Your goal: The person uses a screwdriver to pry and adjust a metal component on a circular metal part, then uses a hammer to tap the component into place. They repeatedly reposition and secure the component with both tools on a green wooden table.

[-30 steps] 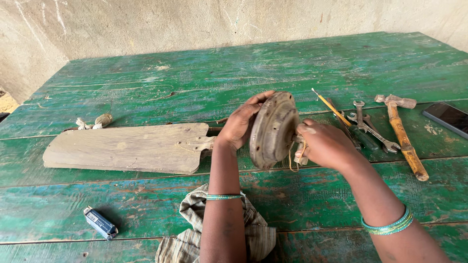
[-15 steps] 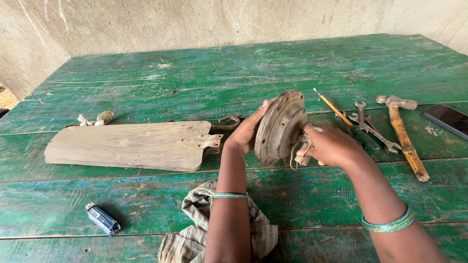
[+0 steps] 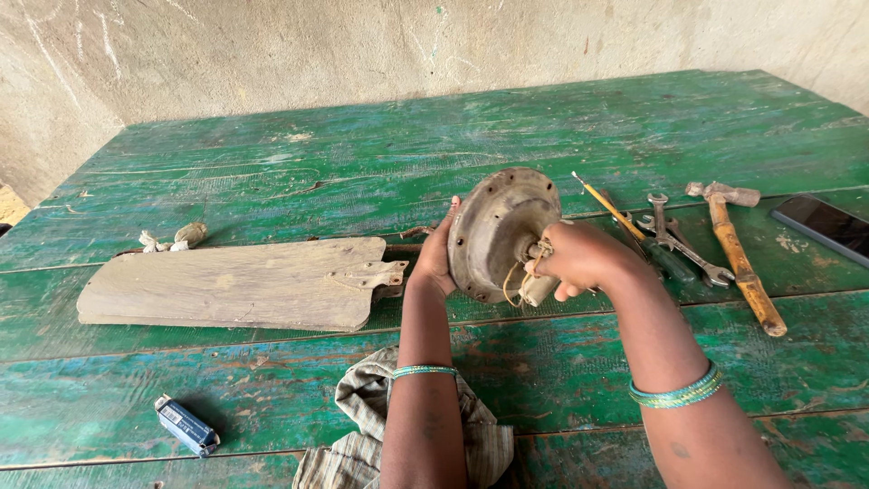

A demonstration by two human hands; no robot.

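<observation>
A round, dusty metal fan motor housing (image 3: 493, 231) stands on edge above the green wooden table (image 3: 272, 172), its flat face turned toward me. My left hand (image 3: 436, 258) grips its left rim from behind. My right hand (image 3: 579, 258) is closed on the short shaft and the loose wires at the housing's centre. A worn fan blade (image 3: 231, 285) with its metal bracket lies flat just left of the housing.
To the right lie a yellow-handled screwdriver (image 3: 611, 210), spanners (image 3: 679, 240), a wooden-handled hammer (image 3: 738, 254) and a dark phone (image 3: 826, 226). A crumpled cloth (image 3: 362, 407) sits near the front edge, a small blue box (image 3: 186, 424) at front left, and a cloth scrap (image 3: 176, 237) behind the blade.
The housing has been lifted and turned so its flat face points more toward me. My right hand has shifted onto the central shaft and wires.
</observation>
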